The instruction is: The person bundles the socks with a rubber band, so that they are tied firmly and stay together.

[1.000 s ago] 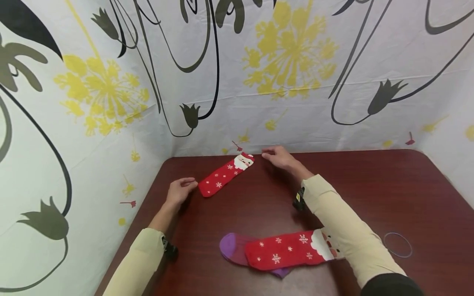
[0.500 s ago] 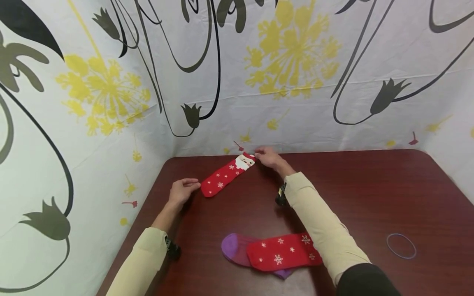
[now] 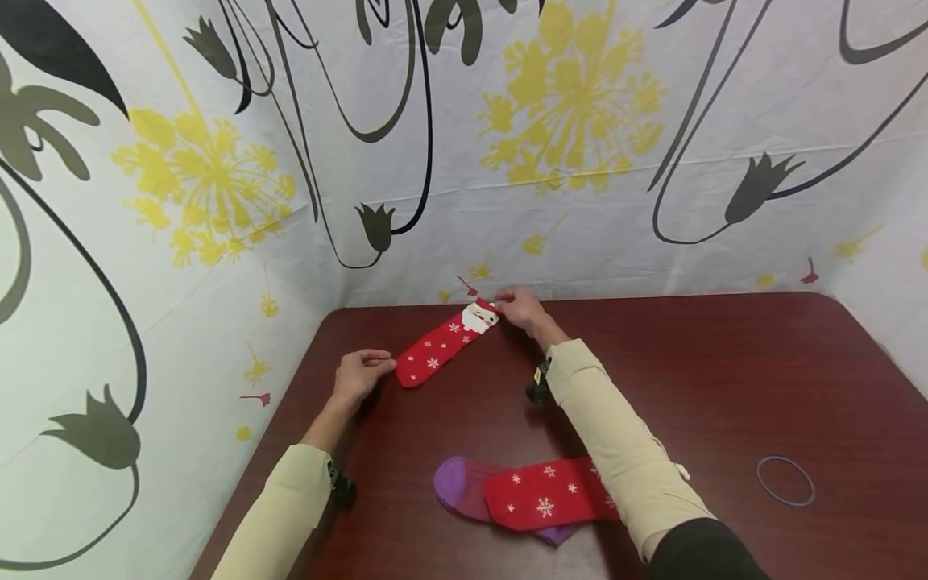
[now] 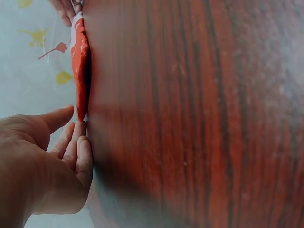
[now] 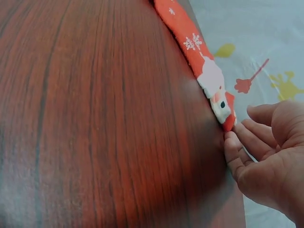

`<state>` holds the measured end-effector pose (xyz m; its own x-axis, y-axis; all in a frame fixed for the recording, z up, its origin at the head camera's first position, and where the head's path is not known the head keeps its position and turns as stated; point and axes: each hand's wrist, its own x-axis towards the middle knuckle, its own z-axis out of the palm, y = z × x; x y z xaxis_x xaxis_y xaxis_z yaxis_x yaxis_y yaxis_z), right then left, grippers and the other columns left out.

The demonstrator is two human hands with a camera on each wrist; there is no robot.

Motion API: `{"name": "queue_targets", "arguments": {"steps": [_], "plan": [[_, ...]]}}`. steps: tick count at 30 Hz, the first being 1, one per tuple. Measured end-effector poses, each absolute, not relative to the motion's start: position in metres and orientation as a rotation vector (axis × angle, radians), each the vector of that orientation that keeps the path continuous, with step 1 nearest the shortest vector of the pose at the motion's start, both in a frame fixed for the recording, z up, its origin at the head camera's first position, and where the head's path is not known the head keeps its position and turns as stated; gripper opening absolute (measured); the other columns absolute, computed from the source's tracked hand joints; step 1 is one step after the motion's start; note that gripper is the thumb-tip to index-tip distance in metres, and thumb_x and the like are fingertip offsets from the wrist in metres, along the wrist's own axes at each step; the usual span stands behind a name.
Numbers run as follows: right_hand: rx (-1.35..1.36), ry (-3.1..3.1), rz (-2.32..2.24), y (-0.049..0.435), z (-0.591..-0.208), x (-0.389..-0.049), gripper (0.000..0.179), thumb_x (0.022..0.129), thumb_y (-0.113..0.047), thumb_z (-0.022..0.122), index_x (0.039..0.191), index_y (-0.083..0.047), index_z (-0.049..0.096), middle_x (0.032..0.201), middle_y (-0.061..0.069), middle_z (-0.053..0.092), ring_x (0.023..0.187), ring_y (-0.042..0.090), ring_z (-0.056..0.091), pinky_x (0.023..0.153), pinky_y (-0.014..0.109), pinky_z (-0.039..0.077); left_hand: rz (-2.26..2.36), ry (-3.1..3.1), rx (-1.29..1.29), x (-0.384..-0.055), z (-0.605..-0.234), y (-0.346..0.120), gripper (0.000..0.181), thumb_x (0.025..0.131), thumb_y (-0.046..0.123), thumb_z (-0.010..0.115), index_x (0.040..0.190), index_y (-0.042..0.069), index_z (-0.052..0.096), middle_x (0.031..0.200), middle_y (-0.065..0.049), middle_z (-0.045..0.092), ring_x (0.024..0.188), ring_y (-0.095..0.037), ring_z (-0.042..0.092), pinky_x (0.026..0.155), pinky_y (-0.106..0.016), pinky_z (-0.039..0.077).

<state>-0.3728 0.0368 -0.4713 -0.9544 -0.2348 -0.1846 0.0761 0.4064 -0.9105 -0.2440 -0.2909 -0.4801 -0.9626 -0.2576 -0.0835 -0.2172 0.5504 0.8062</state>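
A red sock (image 3: 438,345) with white snowflakes and a Santa face lies slantwise at the far edge of the table. My left hand (image 3: 359,375) is at its lower left end, fingertips right at the red fabric. In the left wrist view, the thumb of that hand (image 4: 45,164) stands apart from the fingers. At the Santa-face end is my right hand (image 3: 524,311), with fingertips against the tip of the sock. The right wrist view shows this hand's (image 5: 268,154) thumb raised clear of the sock and its fingers extended under the end.
Nearer the front, a second red snowflake sock (image 3: 544,495) lies across a purple sock (image 3: 451,483); the right sleeve (image 3: 616,435) hides its right part. A thin bluish ring (image 3: 786,482) lies on the table (image 3: 725,362) at right. A patterned cloth (image 3: 449,161) hangs behind.
My right hand has moved left to reach the Santa-face end of the far sock, its sleeve now covering more of the near sock. The left hand has barely moved.
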Motion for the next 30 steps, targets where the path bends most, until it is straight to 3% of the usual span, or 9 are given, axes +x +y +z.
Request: {"name": "queue_targets", "arguments": {"steps": [11,18,20,24,27,30], "plan": [[-0.062,2.443,-1.615,0.037,-0.470,-0.365,0.035,0.101,-0.009,0.073,0.133,0.004,0.070,0.148,0.022,0.059,0.133,0.037,0.057,0.105,0.047,0.050,-1.236,-2.761,0.339,-0.245,-0.488,-0.289,0.025,0.091,0.020,0.087,0.110,0.006,0.079,0.100,-0.010,0.080,0.099,-0.027,0.075,0.099,-0.046,0.049],[-0.043,2.401,-1.642,0.036,-0.468,-0.362,0.026,0.097,-0.002,0.075,0.122,0.004,0.076,0.126,0.024,0.071,0.096,0.026,0.066,0.089,0.041,0.055,-1.172,-2.773,0.317,-0.243,-0.488,-0.287,0.022,0.091,0.019,0.087,0.106,0.006,0.079,0.095,-0.009,0.080,0.095,-0.027,0.076,0.103,-0.049,0.047],[-0.043,2.360,-1.660,0.036,-0.467,-0.361,0.025,0.097,-0.001,0.074,0.121,0.005,0.076,0.126,0.024,0.071,0.093,0.022,0.066,0.089,0.041,0.056,-1.148,-2.778,0.310,-0.242,-0.488,-0.286,0.021,0.091,0.019,0.087,0.106,0.006,0.079,0.095,-0.009,0.079,0.094,-0.027,0.075,0.102,-0.050,0.047],[-0.078,2.249,-1.677,0.038,-0.462,-0.362,0.028,0.098,0.001,0.072,0.125,0.008,0.073,0.135,0.025,0.067,0.110,0.029,0.070,0.095,0.041,0.058,-1.085,-2.797,0.278,-0.241,-0.486,-0.285,0.018,0.093,0.018,0.084,0.105,0.006,0.077,0.095,-0.010,0.078,0.093,-0.027,0.074,0.098,-0.050,0.048],[-0.113,2.170,-1.642,0.042,-0.457,-0.363,0.034,0.101,0.001,0.068,0.133,0.008,0.068,0.143,0.025,0.063,0.128,0.035,0.064,0.101,0.041,0.056,-1.041,-2.816,0.242,-0.240,-0.486,-0.285,0.017,0.094,0.017,0.083,0.105,0.006,0.077,0.094,-0.009,0.078,0.091,-0.027,0.075,0.095,-0.050,0.050],[-0.153,2.131,-1.580,0.049,-0.452,-0.363,0.039,0.103,0.000,0.062,0.141,0.008,0.062,0.149,0.024,0.058,0.135,0.037,0.058,0.105,0.040,0.053,-1.017,-2.839,0.207,-0.237,-0.483,-0.283,0.016,0.094,0.017,0.083,0.104,0.007,0.077,0.092,-0.008,0.077,0.089,-0.026,0.074,0.093,-0.050,0.052]]}}
